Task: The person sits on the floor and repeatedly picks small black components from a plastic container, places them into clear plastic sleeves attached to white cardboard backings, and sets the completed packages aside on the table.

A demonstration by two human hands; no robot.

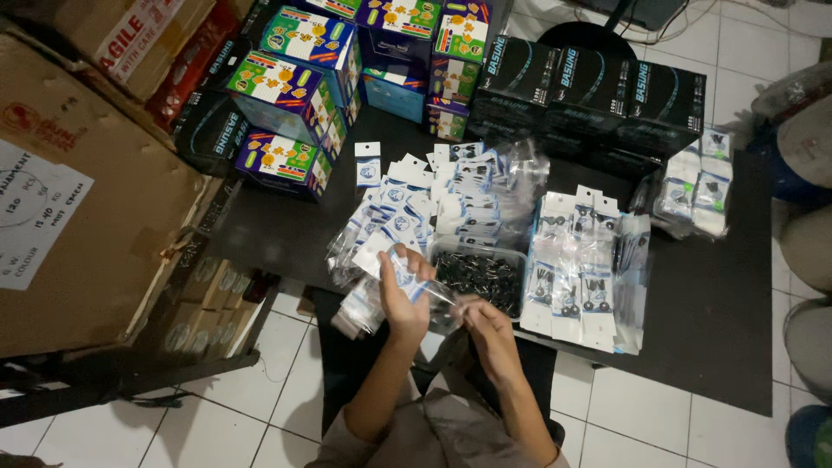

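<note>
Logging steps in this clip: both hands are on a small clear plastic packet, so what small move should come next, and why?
Probably slip the piece deeper into the small clear plastic packet: the left hand holds it up while the right hand pinches at its open end.

Black boxes [598,91] behind colourful purple boxes [295,95]; clear white-carded packets [576,260] cover the mat.

A black mat [711,329] covers a white tiled floor [641,412] with dark grout lines. On it lie clear packets with white and blue header cards [407,212], and a clear tub [482,276] of small black pieces. Behind stand black boxes [589,87] with blue-green lettering, and purple boxes [290,87] patterned in green, yellow and orange. Brown cardboard cartons [95,217] fill the left.
</note>
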